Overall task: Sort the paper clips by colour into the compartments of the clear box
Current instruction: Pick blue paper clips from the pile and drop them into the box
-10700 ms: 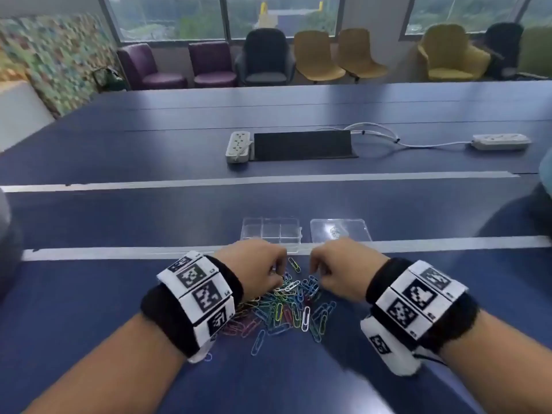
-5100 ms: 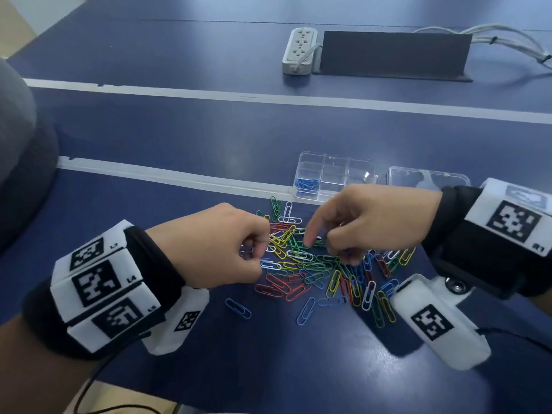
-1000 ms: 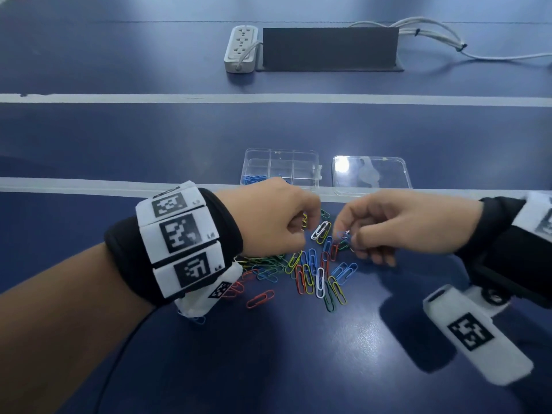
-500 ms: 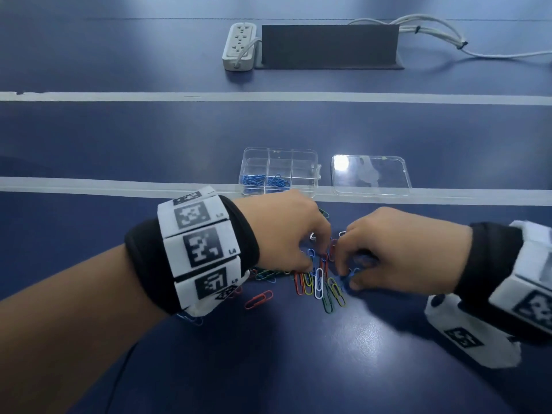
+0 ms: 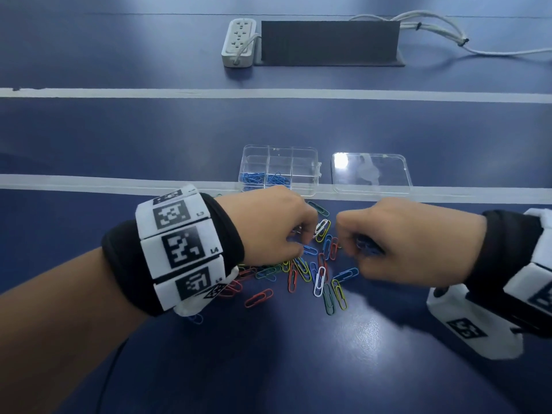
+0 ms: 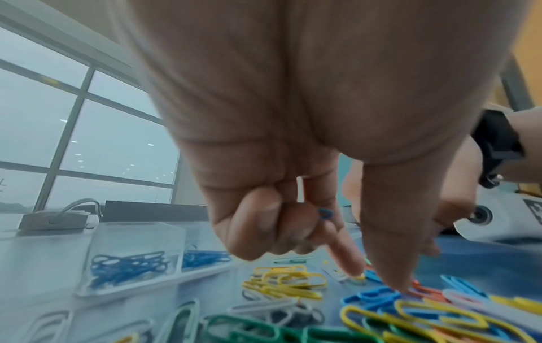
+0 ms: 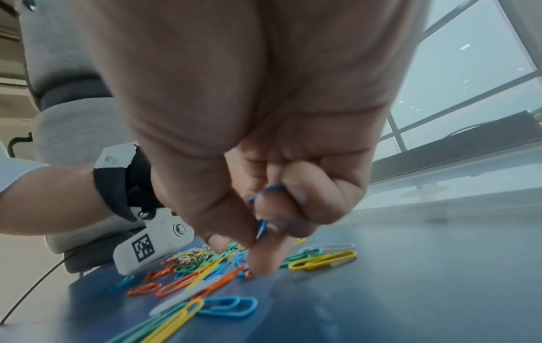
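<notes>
Since half a second ago both hands have lifted a little off the heap and drawn apart, so a white and a yellow clip now show between them; the blue clips in the box lie as they did.

At about 9 o'clock from the heap, the left hand (image 5: 268, 225) is curled; its smaller fingers hold blue clips (image 6: 324, 213) against the palm, while thumb and forefinger (image 6: 346, 257) reach down to a blue clip on the table (image 5: 268, 354). The heap of clips (image 5: 313, 270), mixed red, green, yellow, white and blue, lies between the wrists. At 3 o'clock the right hand (image 5: 397, 240) is likewise curled, with blue clips (image 7: 261, 228) tucked under its fingers and one fingertip pressing down among the clips.

At 12 o'clock from the heap stands the clear box (image 5: 304, 153); blue clips (image 5: 263, 178) fill its near-left and near-middle compartments, the others look empty; its lid (image 5: 372, 174) lies just to the right.

To do this step well, probably slide one blue clip clear of its neighbours before pinching, since the loops may hook together; keep the stored clips firmly clamped; empty each hand low over the blue compartments so nothing bounces across a divider.
</notes>
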A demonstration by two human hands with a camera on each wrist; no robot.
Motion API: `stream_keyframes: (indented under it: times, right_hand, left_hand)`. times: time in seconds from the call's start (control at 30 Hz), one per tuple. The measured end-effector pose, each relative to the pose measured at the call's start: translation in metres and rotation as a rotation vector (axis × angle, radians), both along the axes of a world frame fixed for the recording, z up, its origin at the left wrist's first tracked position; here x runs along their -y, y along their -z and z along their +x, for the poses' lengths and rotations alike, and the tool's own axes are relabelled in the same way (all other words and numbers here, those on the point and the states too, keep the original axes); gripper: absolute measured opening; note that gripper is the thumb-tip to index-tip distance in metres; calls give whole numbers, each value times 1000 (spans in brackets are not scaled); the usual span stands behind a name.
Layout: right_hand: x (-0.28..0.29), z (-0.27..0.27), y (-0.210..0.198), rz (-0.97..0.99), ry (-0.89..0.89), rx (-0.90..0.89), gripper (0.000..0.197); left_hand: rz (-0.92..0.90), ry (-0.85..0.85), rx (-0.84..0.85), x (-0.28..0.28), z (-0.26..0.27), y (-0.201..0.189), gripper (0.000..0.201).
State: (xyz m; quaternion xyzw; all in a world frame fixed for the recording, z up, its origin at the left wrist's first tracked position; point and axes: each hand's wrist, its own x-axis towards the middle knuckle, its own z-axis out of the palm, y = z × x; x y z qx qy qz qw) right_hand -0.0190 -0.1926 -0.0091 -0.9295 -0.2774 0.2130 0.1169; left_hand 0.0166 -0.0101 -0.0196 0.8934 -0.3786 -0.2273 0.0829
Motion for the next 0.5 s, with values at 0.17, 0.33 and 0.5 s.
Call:
stream_keyframes:
  times: [0.17,0.33,0.5]
  right_hand:
    - [1,-4,8,-15,-78,-40,20]
    - [-7,-6,15,-165,-137,-78,5]
    - [-7,-7,10,-207,-146,-64,8]
  left_hand:
    - [52,23,17,5,0,4,22]
    - [100,24,13,4,1,3,13]
    - [110,27,44,0,-3,4,14]
